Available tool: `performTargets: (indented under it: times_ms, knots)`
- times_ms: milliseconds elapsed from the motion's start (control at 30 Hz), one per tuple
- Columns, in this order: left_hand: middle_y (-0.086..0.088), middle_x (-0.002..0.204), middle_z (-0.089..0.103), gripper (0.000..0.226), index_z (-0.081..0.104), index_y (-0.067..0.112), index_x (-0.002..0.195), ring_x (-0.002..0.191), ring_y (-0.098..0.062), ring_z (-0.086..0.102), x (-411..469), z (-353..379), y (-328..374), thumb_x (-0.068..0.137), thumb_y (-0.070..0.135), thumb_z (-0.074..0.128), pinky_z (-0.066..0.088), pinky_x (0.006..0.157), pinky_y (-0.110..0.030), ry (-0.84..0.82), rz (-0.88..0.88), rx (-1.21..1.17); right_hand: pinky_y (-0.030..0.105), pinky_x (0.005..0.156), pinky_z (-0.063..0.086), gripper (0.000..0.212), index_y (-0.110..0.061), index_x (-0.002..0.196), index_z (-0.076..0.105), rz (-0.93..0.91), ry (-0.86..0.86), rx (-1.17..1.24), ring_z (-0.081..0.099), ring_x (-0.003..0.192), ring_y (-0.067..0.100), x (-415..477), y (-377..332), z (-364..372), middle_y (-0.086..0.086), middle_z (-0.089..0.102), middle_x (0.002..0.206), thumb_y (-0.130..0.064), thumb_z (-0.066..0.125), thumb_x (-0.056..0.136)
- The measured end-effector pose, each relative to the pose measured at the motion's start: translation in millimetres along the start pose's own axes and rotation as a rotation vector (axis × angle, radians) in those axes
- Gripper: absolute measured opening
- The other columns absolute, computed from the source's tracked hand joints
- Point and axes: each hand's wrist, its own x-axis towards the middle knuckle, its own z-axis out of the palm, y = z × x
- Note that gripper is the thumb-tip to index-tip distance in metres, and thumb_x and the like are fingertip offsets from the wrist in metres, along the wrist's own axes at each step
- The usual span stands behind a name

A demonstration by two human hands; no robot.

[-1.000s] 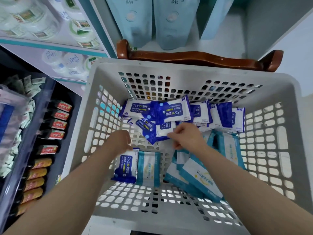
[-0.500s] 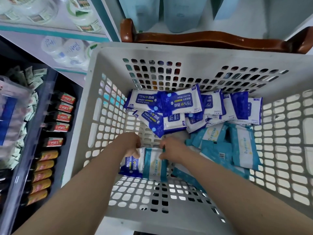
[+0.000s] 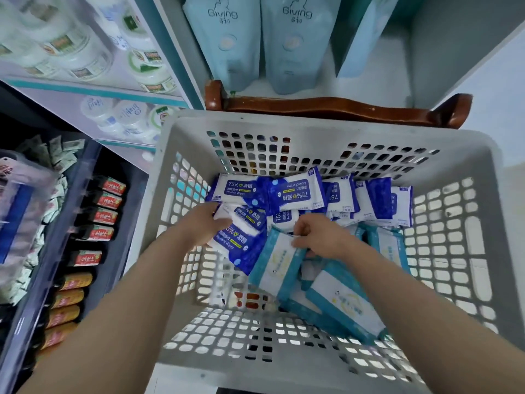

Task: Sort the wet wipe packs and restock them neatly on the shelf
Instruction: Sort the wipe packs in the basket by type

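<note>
Shop-aisle basket (image 3: 181, 143) of wipe packs (image 3: 295, 191)

Single head view, looking steeply down, close over basket (image 3: 181, 129), shelves beyond.

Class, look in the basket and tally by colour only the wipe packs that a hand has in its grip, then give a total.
Dark blue: 1, the dark blue pack in the left hand
Teal: 1, the teal pack pinched at its top edge by the right hand
Total: 2
</note>
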Motion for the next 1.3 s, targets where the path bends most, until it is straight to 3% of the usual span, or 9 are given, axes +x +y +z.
performTargets:
  times_ms: [133,267,400,567,700,867,1033,1167,1300]
  knots:
    - [-0.006,0.1,0.068,0.021,0.056,0.01,0.116,0.078,-0.014,0.066,11.2,-2.6,31.5,0.098,0.02,0.052,0.058,0.074,-0.031,0.069,-0.131,-0.666,0.049,0.081,0.058,0.017,-0.01,0.081,0.054,0.097,0.045,0.192,0.066,0.096,0.033,-21.5,3.7,-43.2,0.022,0.066,0.101,-0.001,0.067,0.085]
    - [-0.008,0.101,0.057,0.035,0.048,-0.001,0.13,0.074,-0.011,0.058,30.7,27.0,57.9,0.098,0.014,0.049,0.053,0.073,-0.03,0.067,-0.132,-0.758,0.044,0.079,0.059,0.027,-0.015,0.102,0.055,0.159,-0.03,0.206,0.066,0.097,0.032,-43.4,21.4,-62.8,0.018,0.063,0.111,0.001,0.066,0.085]
    - [-0.01,0.109,0.06,0.028,0.052,0.01,0.119,0.081,-0.02,0.057,41.2,46.1,59.6,0.094,0.024,0.051,0.048,0.074,-0.033,0.037,-0.129,-0.404,0.028,0.07,0.059,0.042,-0.017,0.122,0.058,0.193,-0.192,-0.168,0.066,0.085,0.024,-58.1,40.8,-58.4,0.008,0.062,0.108,-0.01,0.071,0.083]
    - [-0.024,0.134,0.044,0.056,0.042,0.001,0.13,0.114,-0.036,0.051,35.7,60.9,55.6,0.088,0.034,0.062,0.044,0.097,-0.04,0.166,-0.161,-0.077,0.021,0.07,0.049,0.006,-0.02,0.086,0.073,0.154,-0.109,-0.164,0.063,0.08,0.012,-69.6,59.9,-62.6,-0.002,0.071,0.088,-0.024,0.073,0.082]
    - [-0.019,0.116,0.058,0.054,0.051,-0.002,0.116,0.095,-0.029,0.059,8.5,83.6,52.4,0.081,0.034,0.07,0.054,0.078,-0.034,0.041,-0.266,-0.017,0.035,0.094,0.046,0.059,-0.015,0.133,0.05,0.287,0.331,-0.174,0.05,0.117,0.026,-69.5,83.7,-66.7,0.011,0.048,0.133,-0.037,0.071,0.082]
    - [-0.01,0.141,0.043,0.07,0.035,0.011,0.143,0.109,-0.023,0.051,-11.5,125.6,53.0,0.087,0.04,0.066,0.043,0.081,-0.027,-0.312,-0.187,0.024,0.041,0.116,0.026,0.093,-0.033,0.151,0.014,0.369,0.193,-0.196,0.02,0.142,0.036,-60.4,109.9,-53.3,0.018,0.004,0.156,-0.049,0.071,0.08]
    - [-0.013,0.148,0.036,0.061,0.043,0.017,0.14,0.128,-0.026,0.045,-0.2,131.6,48.8,0.089,0.047,0.06,0.04,0.096,-0.026,-0.271,-0.163,0.142,0.039,0.11,0.037,0.057,-0.04,0.131,0.05,0.283,0.126,-0.116,0.043,0.124,0.031,-52.7,102.0,-52.3,0.013,0.031,0.14,-0.05,0.07,0.079]
    - [-0.012,0.144,0.04,0.051,0.046,0.013,0.133,0.131,-0.029,0.041,1.3,131.1,51.2,0.096,0.049,0.044,0.037,0.106,-0.035,-0.274,-0.164,0.08,0.017,0.072,0.052,0.045,-0.028,0.127,0.059,0.217,0.038,0.015,0.062,0.084,0.015,-55.1,95.1,-41.7,0.004,0.053,0.115,-0.022,0.071,0.084]
    - [-0.009,0.149,0.03,0.079,0.031,0.024,0.146,0.126,-0.024,0.044,1.8,130.9,43.3,0.082,0.054,0.066,0.042,0.102,-0.035,-0.249,-0.138,-0.029,0.047,0.116,0.022,0.096,-0.035,0.147,0.025,0.329,0.23,-0.259,0.016,0.141,0.036,-55.3,92.9,-42.5,0.015,0.011,0.153,-0.044,0.08,0.069]
